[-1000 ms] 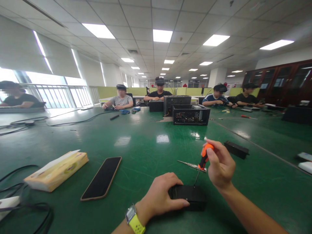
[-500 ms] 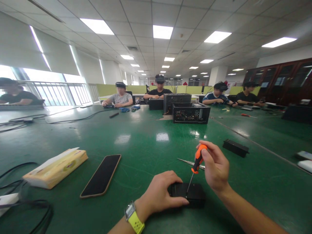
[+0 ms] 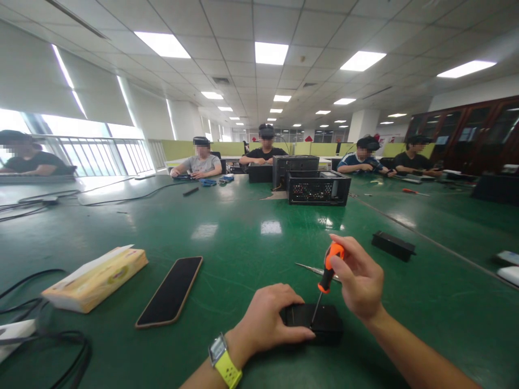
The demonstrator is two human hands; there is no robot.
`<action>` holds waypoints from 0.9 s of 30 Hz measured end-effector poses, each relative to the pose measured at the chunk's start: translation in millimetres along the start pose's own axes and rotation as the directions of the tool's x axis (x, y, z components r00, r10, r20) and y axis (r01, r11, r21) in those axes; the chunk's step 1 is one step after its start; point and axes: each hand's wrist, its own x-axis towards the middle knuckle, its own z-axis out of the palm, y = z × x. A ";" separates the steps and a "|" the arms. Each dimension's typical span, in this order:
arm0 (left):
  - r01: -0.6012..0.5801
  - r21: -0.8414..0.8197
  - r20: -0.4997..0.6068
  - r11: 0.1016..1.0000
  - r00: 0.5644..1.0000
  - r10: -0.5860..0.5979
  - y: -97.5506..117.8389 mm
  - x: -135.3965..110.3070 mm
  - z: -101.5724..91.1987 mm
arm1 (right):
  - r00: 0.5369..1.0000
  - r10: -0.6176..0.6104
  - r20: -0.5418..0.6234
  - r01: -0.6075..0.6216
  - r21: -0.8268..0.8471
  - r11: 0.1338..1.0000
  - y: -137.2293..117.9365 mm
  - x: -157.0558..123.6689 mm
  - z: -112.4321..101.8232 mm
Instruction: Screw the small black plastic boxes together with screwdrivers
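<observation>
A small black box (image 3: 330, 320) lies on the green table, and my left hand (image 3: 270, 316) grips its left end between thumb and fingers. In my right hand (image 3: 363, 278) is an orange and black screwdriver (image 3: 333, 259), its handle pinched between thumb and fingertips. The shaft slants down to the left, and its tip meets the top of the box beside my left thumb. Whether a screw sits under the tip is too small to tell. Behind the screwdriver lies a thin metal pointed tool (image 3: 310, 268), partly hidden by the handle and my right hand.
A phone (image 3: 170, 292) and a tissue pack (image 3: 97, 278) lie to the left, near black cables (image 3: 77, 346). Another black box (image 3: 393, 246) lies on the right. Farther back stand open computer cases (image 3: 318, 189). Several people sit around the table, and a red screwdriver (image 3: 411, 191) lies far right.
The thumb and fingers of my right hand have shifted slightly on the screwdriver handle, which looks turned a little. My left hand and the box stay in place.
</observation>
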 end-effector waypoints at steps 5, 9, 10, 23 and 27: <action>-0.002 0.010 0.000 1.000 1.000 0.002 1.2 0.2 -0.7 | 0.997 0.080 0.010 -0.081 0.087 0.993 2.0 1.2 -1.0; -0.001 0.005 -0.002 1.000 1.000 0.001 1.1 0.8 -0.8 | 0.999 -0.036 0.005 0.036 -0.059 0.998 1.3 4.7 -2.3; 0.000 0.002 -0.002 1.000 1.000 0.000 1.3 1.0 -1.0 | 1.000 -0.029 0.004 0.029 -0.085 0.996 1.2 5.0 -2.7; 0.004 -0.003 -0.009 1.000 1.000 -0.004 0.2 0.3 -0.3 | 0.999 -0.038 -0.009 0.037 -0.097 0.995 2.9 6.1 -3.5; 0.007 0.005 -0.010 1.000 1.000 -0.007 1.3 0.6 -0.9 | 0.999 0.039 0.021 -0.038 -0.049 0.998 3.9 4.7 -5.2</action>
